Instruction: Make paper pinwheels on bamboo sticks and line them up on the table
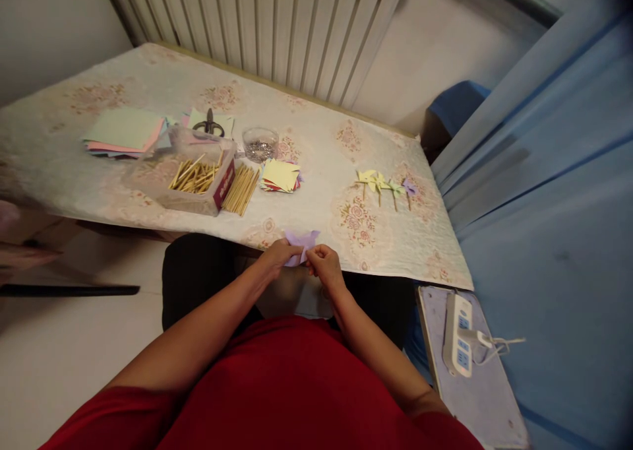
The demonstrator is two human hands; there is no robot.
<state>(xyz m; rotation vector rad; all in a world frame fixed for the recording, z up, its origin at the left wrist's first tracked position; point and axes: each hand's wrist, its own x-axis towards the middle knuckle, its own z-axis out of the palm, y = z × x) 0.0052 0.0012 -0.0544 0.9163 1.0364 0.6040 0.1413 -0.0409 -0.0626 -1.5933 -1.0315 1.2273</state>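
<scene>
A purple paper pinwheel (302, 240) is held between both hands, just off the front edge of the table. My left hand (281, 253) closes on its left side, thumb lying across the paper. At its lower right, the fingers of my right hand (324, 262) are pinched together against the paper; whether they also hold something small is hidden. Several finished pinwheels on sticks, among them a yellow pinwheel (378, 181) and a purple pinwheel (409, 187), lie on the table to the right. Nearer my hands is a stack of cut paper squares (280, 175), yellow on top.
On the left of the flowered tablecloth (316, 202) stand a plastic box (192, 202) of short sticks, a row of longer sticks (241, 190), a clear bowl (260, 144) of small metal pieces, scissors (210, 127) and coloured paper (123, 130). A power strip (458, 334) lies at right.
</scene>
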